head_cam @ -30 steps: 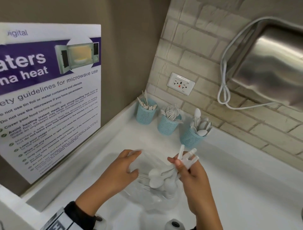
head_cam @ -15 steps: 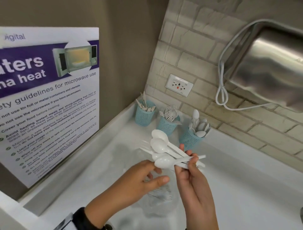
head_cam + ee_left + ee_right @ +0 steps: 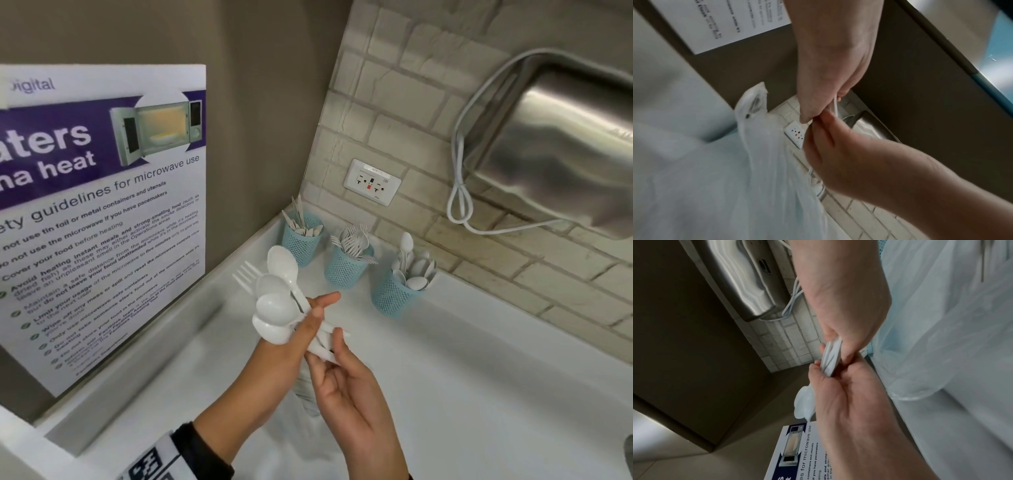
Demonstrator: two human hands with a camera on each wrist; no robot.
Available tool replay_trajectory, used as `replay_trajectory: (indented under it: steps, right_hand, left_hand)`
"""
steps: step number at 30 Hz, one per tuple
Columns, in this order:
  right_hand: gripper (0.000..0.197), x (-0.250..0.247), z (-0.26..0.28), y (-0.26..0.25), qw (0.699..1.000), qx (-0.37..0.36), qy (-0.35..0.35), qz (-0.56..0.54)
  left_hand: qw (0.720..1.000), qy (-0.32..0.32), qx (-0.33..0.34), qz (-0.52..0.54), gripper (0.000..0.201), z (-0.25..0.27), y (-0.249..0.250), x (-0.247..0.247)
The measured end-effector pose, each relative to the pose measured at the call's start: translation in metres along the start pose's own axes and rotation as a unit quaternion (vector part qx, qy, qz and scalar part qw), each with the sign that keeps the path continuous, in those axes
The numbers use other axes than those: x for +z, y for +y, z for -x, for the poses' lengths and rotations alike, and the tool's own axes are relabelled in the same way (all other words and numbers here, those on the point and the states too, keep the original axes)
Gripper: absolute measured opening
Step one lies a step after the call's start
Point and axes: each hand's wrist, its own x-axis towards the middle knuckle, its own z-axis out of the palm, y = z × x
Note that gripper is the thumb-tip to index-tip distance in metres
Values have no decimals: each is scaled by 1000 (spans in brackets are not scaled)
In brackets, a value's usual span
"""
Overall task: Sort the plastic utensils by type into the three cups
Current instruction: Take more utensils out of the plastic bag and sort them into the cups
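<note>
Both hands' fingers point(image 3: 317, 313) grip one mixed bundle point(image 3: 274, 301); beyond them, forks point(image 3: 245, 274) could slip into the spoon cup point(image 3: 394, 294).

White plastic spoons point(image 3: 274, 301) and forks point(image 3: 245, 274), three teal mesh cups point(image 3: 346, 270), a purple-and-white microwave poster point(image 3: 102, 205), beige brick-pattern tiles point(image 3: 394, 113).

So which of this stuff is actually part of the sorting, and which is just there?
Part of the job:
- bunch of spoons with a fork, held by both hands: left hand, right hand
- knife cup
- fork cup
- spoon cup
- plastic bag

Just there:
- microwave poster
- wall socket
- steel dispenser and its cable
</note>
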Motion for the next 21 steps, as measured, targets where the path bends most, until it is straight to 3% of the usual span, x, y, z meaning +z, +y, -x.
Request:
replay_trajectory:
  steps: [3,6,9,14,19,20,21]
  right_hand:
    - [67,-5,-7,-1,999,-19,37,-3]
    - [75,-6,-10,1,997,-26,58,50]
    - [34,5,-5,5,989,-33,50,134]
    - [26,2,-2,6,946,-43,96,307]
    - [26,0,-4,13,894,-85,149,414]
    - [37,0,-4,12,876,-104,166,440]
    - [60,0,-2,9,856,-130,183,465]
  left_hand:
    - [999,29,30,-8,28,-6,3,0]
    - [999,40,6,-26,24,-8,-5,7]
    - [997,58,-4,-45,12,-7,-15,12]
    - [998,51,-14,-37,14,-8,-14,4]
    - [999,47,10,-25,14,-7,-9,2]
    - [998,60,13,-9,14,-7,-7,1]
    - [997,72,17,0,14,-8,-5,-1]
